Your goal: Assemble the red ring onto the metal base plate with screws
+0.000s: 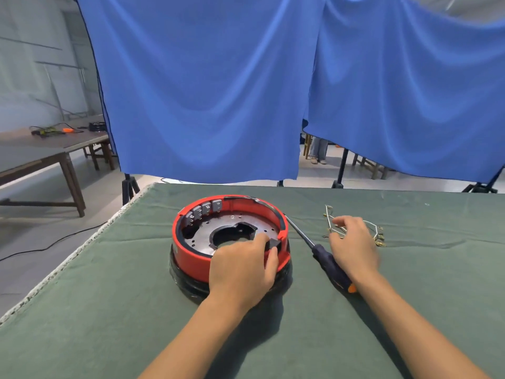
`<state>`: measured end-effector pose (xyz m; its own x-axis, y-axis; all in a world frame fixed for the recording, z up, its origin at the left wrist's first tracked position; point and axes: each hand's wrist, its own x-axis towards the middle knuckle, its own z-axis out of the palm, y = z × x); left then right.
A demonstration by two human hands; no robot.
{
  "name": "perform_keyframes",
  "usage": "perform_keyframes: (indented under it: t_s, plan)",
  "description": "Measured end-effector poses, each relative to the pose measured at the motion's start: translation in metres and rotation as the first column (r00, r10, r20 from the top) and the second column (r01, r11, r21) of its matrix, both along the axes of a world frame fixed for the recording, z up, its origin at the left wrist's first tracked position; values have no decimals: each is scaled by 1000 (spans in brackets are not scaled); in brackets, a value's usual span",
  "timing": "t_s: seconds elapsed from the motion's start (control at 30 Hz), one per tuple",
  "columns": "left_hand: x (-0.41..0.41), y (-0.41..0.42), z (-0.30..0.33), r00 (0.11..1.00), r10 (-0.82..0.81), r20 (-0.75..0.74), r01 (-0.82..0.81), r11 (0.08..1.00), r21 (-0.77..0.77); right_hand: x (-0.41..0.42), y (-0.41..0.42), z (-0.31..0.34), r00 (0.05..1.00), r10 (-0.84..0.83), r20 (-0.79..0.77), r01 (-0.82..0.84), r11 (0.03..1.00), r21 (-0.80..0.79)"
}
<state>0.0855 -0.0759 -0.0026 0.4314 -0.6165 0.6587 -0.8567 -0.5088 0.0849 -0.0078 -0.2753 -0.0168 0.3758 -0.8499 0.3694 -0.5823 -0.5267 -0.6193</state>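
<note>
Ring, red, sits mid-table on the green cloth, wrapped round the metal base plate, w/ a black part under both. Plate lies inside the ring, dark steel w/ many small holes and a big centre opening. Grey clips line the ring's far inner wall.

Left hand rests on the ring's near-right rim, fingers curled over the edge, thumb and forefinger pinching a small dark piece at the rim. Can't tell if it's a separate part or fixed there. Right hand hovers over the cloth right of the ring, fingers loosely bent, half open, holding nothing I can see; fingertips are near or on a bundle of thin wires. Screwdriver lies between hand and ring, tip close to the ring, untouched.

Handling, my guess: ring looks like moulded plastic, light, stiff but w/ some flex, thin wall could crack if squeezed hard. Smooth surface, prob a bit slippery. Best hold is across the rim from outside, thumb in, fingers out, away from the clips. Plate reads as heavy and rigid, so it should stay put while the ring gets nudged to line up holes. No screws clearly visible; too small to tell.
</note>
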Motion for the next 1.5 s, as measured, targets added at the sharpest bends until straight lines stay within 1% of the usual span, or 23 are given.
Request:
perform_keyframes:
  t_s: [0.03, 0.1, 0.2, 0.27, 0.33, 0.4, 0.47, 0.53, 0.6, 0.7, 0.8, 0.87, 0.93, 1.0, 1.07, 1.1, 1.17, 1.2, 1.23, 1.33, 1.43, 1.5]
  plan:
    - [0, 0, -1, 1000, 1, 4, -1, 1000, -5, -1, -11, -4, 995, -10, -95, 15, 998, 53]
    - [1, 0, -1, 1000, 4, 1, -4, 1000, -17, -3, -28, -8, 981, 11, -196, 18, 989, 148]
    - [1, 0, -3, 1000, -3, -23, 2, 1000, -31, -2, -37, -7, 961, 65, -271, -9, 980, 201]
    - [2, 0, -3, 1000, -8, -29, 7, 999, -36, 1, -36, -7, 957, 104, -270, -41, 973, 229]
    - [2, 0, -4, 999, -14, -33, 12, 999, -40, 3, -33, -8, 968, 128, -218, -72, 966, 249]
    - [2, 1, -3, 999, -21, -46, 18, 999, -48, 1, -27, -5, 982, 136, -131, -99, 963, 252]
    - [1, 3, -1, 996, -33, -87, 29, 998, -51, -2, -21, -2, 992, 116, -56, -106, 981, 161]
    - [1, 4, 3, 985, -41, -165, 36, 999, -32, -5, -9, 3, 992, 123, 36, -125, 991, 46]
    - [2, 5, 5, 969, -33, -246, 30, 999, -15, -7, 3, 11, 971, 176, 162, -177, 984, -9]
    - [-3, 10, 14, 929, -49, -366, 56, 998, 9, -9, 22, 30, 909, 255, 330, -246, 967, -70]
    - [-12, 15, 22, 896, -77, -437, 111, 993, 52, -11, 44, 49, 838, 347, 421, -323, 938, -128]
    - [-14, 19, 28, 848, -86, -524, 152, 985, 83, -12, 58, 58, 802, 410, 434, -373, 912, -172]
    - [-13, 22, 35, 766, -108, -633, 183, 982, 55, -13, 70, 63, 781, 452, 431, -400, 892, -212]
    - [-7, 24, 39, 695, -187, -694, 188, 979, -75, -13, 79, 67, 773, 480, 414, -410, 877, -251]
    - [-3, 26, 43, 613, -308, -727, 189, 951, -244, -12, 87, 68, 774, 515, 368, -436, 856, -279]
    - [-3, 27, 46, 542, -386, -747, 196, 922, -334, -11, 90, 67, 775, 535, 336, -455, 842, -291]
    - [-3, 28, 48, 369, -522, -769, 196, 852, -485, -9, 95, 64, 774, 573, 270, -494, 813, -308]
    - [-4, 27, 49, 313, -566, -763, 190, 824, -534, -7, 98, 62, 768, 592, 243, -517, 798, -311]
    - [-4, 27, 49, 288, -594, -751, 189, 804, -564, -6, 100, 60, 761, 612, 217, -541, 782, -309]
    - [-2, 26, 47, 277, -623, -732, 150, 780, -607, -3, 104, 57, 732, 663, 156, -604, 738, -302]
    - [1, 25, 44, 261, -613, -746, 33, 778, -627, -3, 105, 59, 717, 684, 133, -634, 719, -284]
    - [4, 24, 44, 231, -614, -755, -74, 763, -643, -6, 101, 62, 726, 665, 174, -610, 740, -283]
